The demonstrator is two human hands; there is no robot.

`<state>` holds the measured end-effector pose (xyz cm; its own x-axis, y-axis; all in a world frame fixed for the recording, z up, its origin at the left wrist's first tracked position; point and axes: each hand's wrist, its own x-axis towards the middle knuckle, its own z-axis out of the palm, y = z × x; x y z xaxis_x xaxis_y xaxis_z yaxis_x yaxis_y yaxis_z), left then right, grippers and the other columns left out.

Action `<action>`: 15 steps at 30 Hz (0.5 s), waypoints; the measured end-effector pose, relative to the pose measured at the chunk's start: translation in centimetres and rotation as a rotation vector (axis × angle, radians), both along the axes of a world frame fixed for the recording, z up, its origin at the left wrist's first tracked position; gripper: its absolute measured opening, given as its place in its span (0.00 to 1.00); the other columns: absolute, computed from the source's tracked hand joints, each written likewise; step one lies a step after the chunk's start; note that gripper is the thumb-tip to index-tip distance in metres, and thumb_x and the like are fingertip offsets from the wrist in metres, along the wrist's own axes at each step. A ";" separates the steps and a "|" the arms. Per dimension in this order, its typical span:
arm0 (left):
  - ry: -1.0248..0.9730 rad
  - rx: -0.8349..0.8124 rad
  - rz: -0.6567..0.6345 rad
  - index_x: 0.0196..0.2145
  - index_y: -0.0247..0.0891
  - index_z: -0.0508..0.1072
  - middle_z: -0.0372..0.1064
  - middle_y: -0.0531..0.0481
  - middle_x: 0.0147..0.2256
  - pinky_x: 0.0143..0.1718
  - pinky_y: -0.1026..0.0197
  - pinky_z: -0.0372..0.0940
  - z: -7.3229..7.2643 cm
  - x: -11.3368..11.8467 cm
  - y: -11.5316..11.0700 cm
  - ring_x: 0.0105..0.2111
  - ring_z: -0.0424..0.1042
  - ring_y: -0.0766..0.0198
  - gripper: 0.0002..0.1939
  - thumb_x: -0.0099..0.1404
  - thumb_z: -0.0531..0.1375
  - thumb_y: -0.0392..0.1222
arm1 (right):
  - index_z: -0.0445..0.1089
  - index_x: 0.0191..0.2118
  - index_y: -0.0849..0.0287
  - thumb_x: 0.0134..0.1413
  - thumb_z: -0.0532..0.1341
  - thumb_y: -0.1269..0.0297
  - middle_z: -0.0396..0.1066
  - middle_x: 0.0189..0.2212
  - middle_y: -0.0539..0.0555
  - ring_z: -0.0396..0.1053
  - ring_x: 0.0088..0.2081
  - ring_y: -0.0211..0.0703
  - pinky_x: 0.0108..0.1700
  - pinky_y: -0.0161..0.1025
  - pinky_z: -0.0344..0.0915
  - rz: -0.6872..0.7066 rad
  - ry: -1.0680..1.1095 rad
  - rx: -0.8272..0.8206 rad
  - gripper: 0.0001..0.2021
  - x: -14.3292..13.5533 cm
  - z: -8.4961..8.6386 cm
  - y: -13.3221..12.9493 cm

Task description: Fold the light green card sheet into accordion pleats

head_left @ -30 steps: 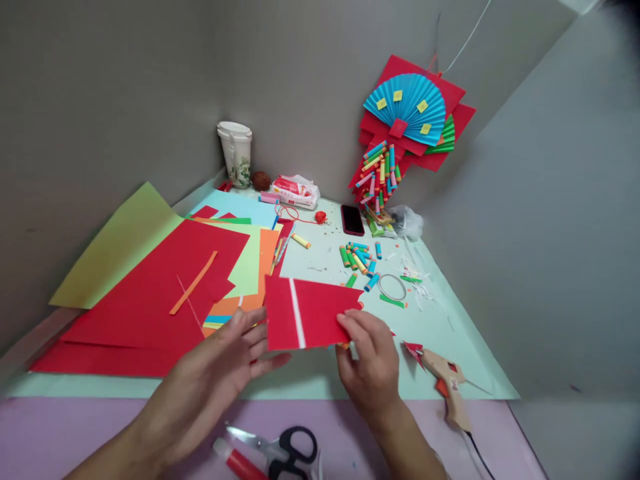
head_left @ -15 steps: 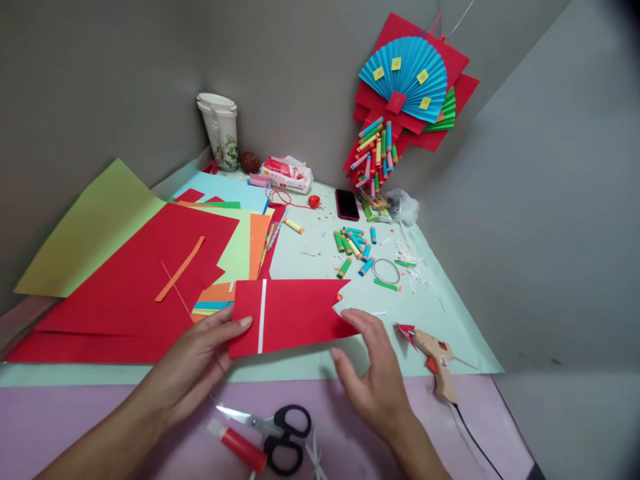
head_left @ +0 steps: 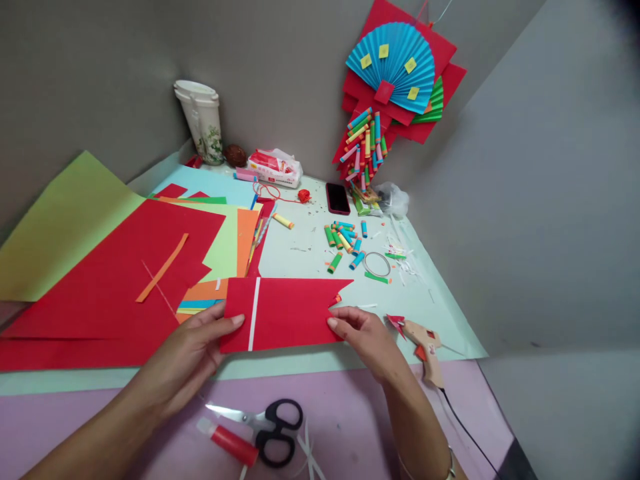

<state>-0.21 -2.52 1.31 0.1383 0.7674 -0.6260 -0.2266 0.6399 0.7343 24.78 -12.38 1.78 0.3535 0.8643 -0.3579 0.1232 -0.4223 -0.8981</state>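
A red paper piece (head_left: 295, 313) with a white strip (head_left: 255, 313) across its left part and a notched right end is held up between both hands. My left hand (head_left: 195, 347) pinches its left end, thumb on top. At the lower right corner, my right hand (head_left: 363, 337) grips the paper between thumb and fingers. Below it lie black-handled scissors (head_left: 280, 433) and a red glue stick (head_left: 234, 445). A beige glue gun (head_left: 425, 347) rests to the right of my right hand.
Red sheets (head_left: 115, 280) and other coloured papers cover the left side. Small paper rolls (head_left: 345, 237), a metal ring (head_left: 377, 264), a phone (head_left: 338, 199) and a white cup (head_left: 203, 123) stand or lie farther back. A fan decoration (head_left: 400, 67) hangs at the wall.
My right hand has closed on the right end of the red paper, where its fingers were apart before. The view has shifted slightly, so the background sits farther left.
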 end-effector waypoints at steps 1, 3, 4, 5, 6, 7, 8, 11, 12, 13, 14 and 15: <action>-0.019 -0.019 -0.024 0.54 0.42 0.68 0.76 0.47 0.44 0.34 0.63 0.77 0.0 0.2 0.1 0.40 0.80 0.57 0.37 0.46 0.74 0.32 | 0.80 0.38 0.55 0.50 0.67 0.52 0.75 0.30 0.49 0.69 0.34 0.42 0.39 0.38 0.63 -0.005 -0.007 -0.015 0.13 0.1 0.0 0.1; -0.053 -0.040 -0.096 0.59 0.42 0.65 0.75 0.43 0.51 0.43 0.58 0.77 -0.1 0.6 0.3 0.47 0.78 0.53 0.41 0.49 0.74 0.36 | 0.79 0.37 0.55 0.50 0.67 0.51 0.74 0.30 0.49 0.67 0.34 0.41 0.39 0.37 0.62 -0.018 -0.039 -0.037 0.14 0.5 0.0 0.3; -0.054 -0.020 -0.147 0.61 0.42 0.64 0.74 0.41 0.54 0.47 0.55 0.76 -0.2 0.7 0.3 0.51 0.77 0.51 0.42 0.51 0.74 0.39 | 0.79 0.37 0.55 0.51 0.66 0.50 0.74 0.30 0.49 0.67 0.34 0.41 0.39 0.37 0.62 -0.028 -0.062 -0.045 0.14 0.7 -0.1 0.3; -0.036 0.012 -0.196 0.62 0.43 0.64 0.72 0.40 0.57 0.52 0.53 0.74 -0.2 0.8 0.4 0.54 0.74 0.50 0.41 0.52 0.73 0.43 | 0.79 0.37 0.55 0.51 0.66 0.50 0.74 0.31 0.49 0.67 0.35 0.42 0.40 0.37 0.62 -0.038 -0.089 -0.058 0.15 1.0 -0.1 0.3; 0.001 0.054 -0.236 0.62 0.43 0.64 0.69 0.40 0.59 0.56 0.50 0.71 -0.2 0.8 0.4 0.58 0.71 0.48 0.41 0.53 0.73 0.47 | 0.79 0.37 0.55 0.51 0.65 0.49 0.75 0.31 0.49 0.67 0.35 0.43 0.40 0.38 0.62 -0.049 -0.115 -0.075 0.15 1.3 -0.2 0.3; 0.048 0.102 -0.270 0.62 0.44 0.65 0.67 0.40 0.61 0.60 0.48 0.67 -0.2 0.8 0.4 0.61 0.68 0.48 0.40 0.54 0.72 0.51 | 0.79 0.38 0.55 0.51 0.65 0.49 0.75 0.32 0.50 0.68 0.36 0.43 0.40 0.38 0.61 -0.061 -0.140 -0.091 0.16 1.6 -0.3 0.3; 0.096 0.153 -0.298 0.61 0.44 0.66 0.66 0.40 0.63 0.63 0.47 0.63 -0.1 0.8 0.3 0.63 0.64 0.47 0.40 0.53 0.72 0.54 | 0.79 0.39 0.54 0.51 0.65 0.48 0.75 0.33 0.50 0.68 0.36 0.44 0.40 0.38 0.61 -0.069 -0.161 -0.104 0.16 1.8 -0.4 0.3; 0.180 0.280 -0.356 0.59 0.43 0.68 0.62 0.39 0.65 0.66 0.46 0.58 0.0 0.9 0.0 0.66 0.59 0.45 0.42 0.50 0.71 0.60 | 0.79 0.40 0.54 0.52 0.63 0.48 0.76 0.33 0.50 0.69 0.36 0.45 0.40 0.39 0.61 -0.068 -0.211 -0.105 0.17 2.1 -0.9 0.4; 0.192 0.306 -0.373 0.59 0.43 0.69 0.61 0.38 0.65 0.66 0.47 0.58 0.0 0.9 0.0 0.66 0.59 0.45 0.43 0.49 0.71 0.61 | 0.78 0.39 0.54 0.53 0.63 0.47 0.76 0.32 0.50 0.70 0.36 0.46 0.40 0.40 0.62 -0.061 -0.235 -0.099 0.17 2.1 -1.1 0.4; 0.202 0.327 -0.391 0.59 0.42 0.68 0.60 0.38 0.66 0.65 0.47 0.59 -0.1 1.0 -0.1 0.66 0.60 0.45 0.43 0.49 0.70 0.61 | 0.78 0.39 0.54 0.54 0.62 0.47 0.76 0.32 0.50 0.71 0.37 0.47 0.40 0.41 0.63 -0.054 -0.269 -0.094 0.17 2.0 -1.3 0.4; 0.213 0.346 -0.407 0.59 0.41 0.68 0.60 0.37 0.66 0.65 0.46 0.60 -0.3 1.0 -0.2 0.65 0.61 0.44 0.43 0.49 0.70 0.62 | 0.78 0.39 0.54 0.54 0.61 0.48 0.77 0.33 0.50 0.71 0.37 0.48 0.41 0.42 0.63 -0.047 -0.311 -0.092 0.17 1.8 -1.5 0.4; 0.226 0.365 -0.423 0.60 0.40 0.67 0.61 0.36 0.65 0.65 0.45 0.60 -0.6 1.0 -0.2 0.65 0.61 0.44 0.44 0.50 0.69 0.62 | 0.78 0.39 0.54 0.55 0.60 0.48 0.77 0.34 0.52 0.72 0.39 0.50 0.42 0.43 0.64 -0.046 -0.371 -0.085 0.16 1.7 -1.6 0.3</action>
